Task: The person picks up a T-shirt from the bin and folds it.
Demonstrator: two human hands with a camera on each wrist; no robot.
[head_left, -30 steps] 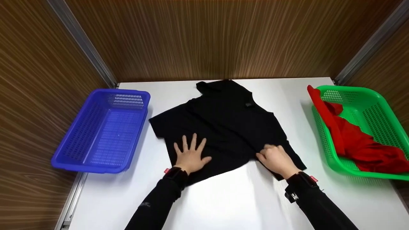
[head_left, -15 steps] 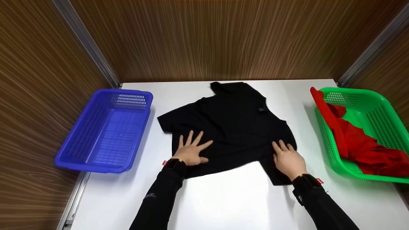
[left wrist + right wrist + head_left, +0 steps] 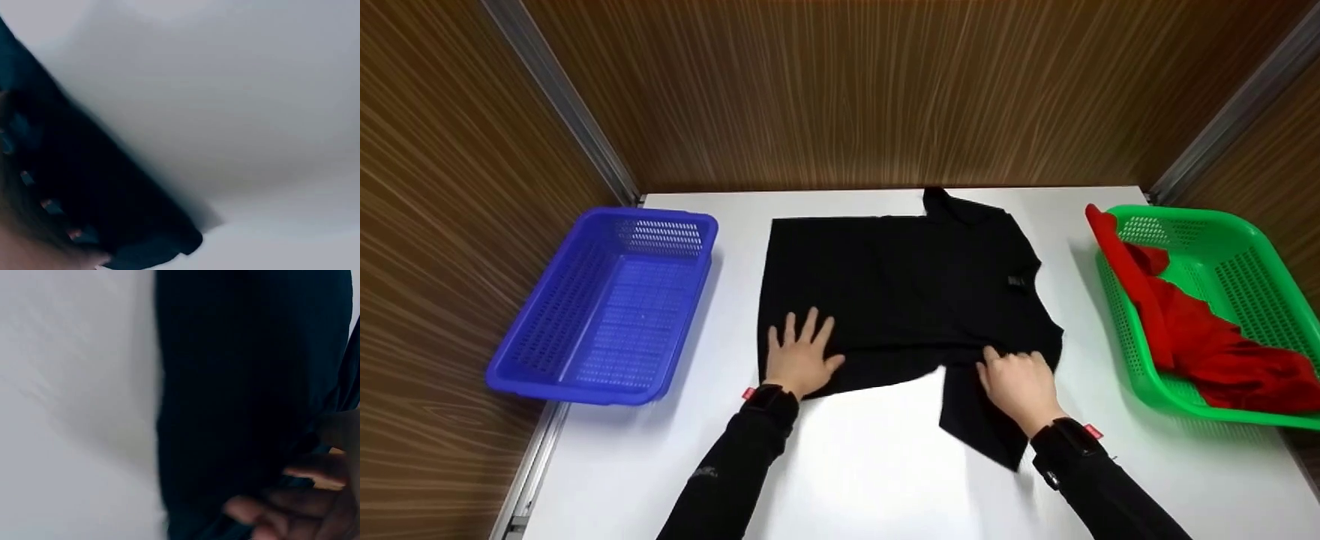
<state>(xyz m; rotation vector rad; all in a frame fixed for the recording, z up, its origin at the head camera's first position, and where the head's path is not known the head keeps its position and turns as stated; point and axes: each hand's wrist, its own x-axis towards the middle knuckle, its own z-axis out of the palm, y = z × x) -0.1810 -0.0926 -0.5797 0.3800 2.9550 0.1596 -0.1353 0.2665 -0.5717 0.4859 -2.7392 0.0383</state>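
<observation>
A black T-shirt (image 3: pixel 877 277) lies spread sideways on the white table in the head view, its hem to the left and its neck with a small label (image 3: pixel 1016 282) to the right. My left hand (image 3: pixel 798 363) lies flat with spread fingers on the near corner by the hem. At the near shoulder, my right hand (image 3: pixel 1021 388) has curled fingers and pinches the cloth, and the near sleeve (image 3: pixel 971 420) points toward me. Gathered fabric shows beside the right fingers (image 3: pixel 244 509) in the right wrist view. The far sleeve (image 3: pixel 960 206) is bunched close to the back wall.
On the left stands a blue plastic basket (image 3: pixel 679 330) with nothing in it. A green basket (image 3: pixel 1245 225) on the right holds a red cloth (image 3: pixel 1200 322) that hangs partly over its rim. Wood-patterned walls (image 3: pixel 840 90) enclose the back and sides.
The T-shirt has turned and straightened: its hem side now lies square at the left and the neck has shifted right. My right fingers lay straight half a second ago and are now curled.
</observation>
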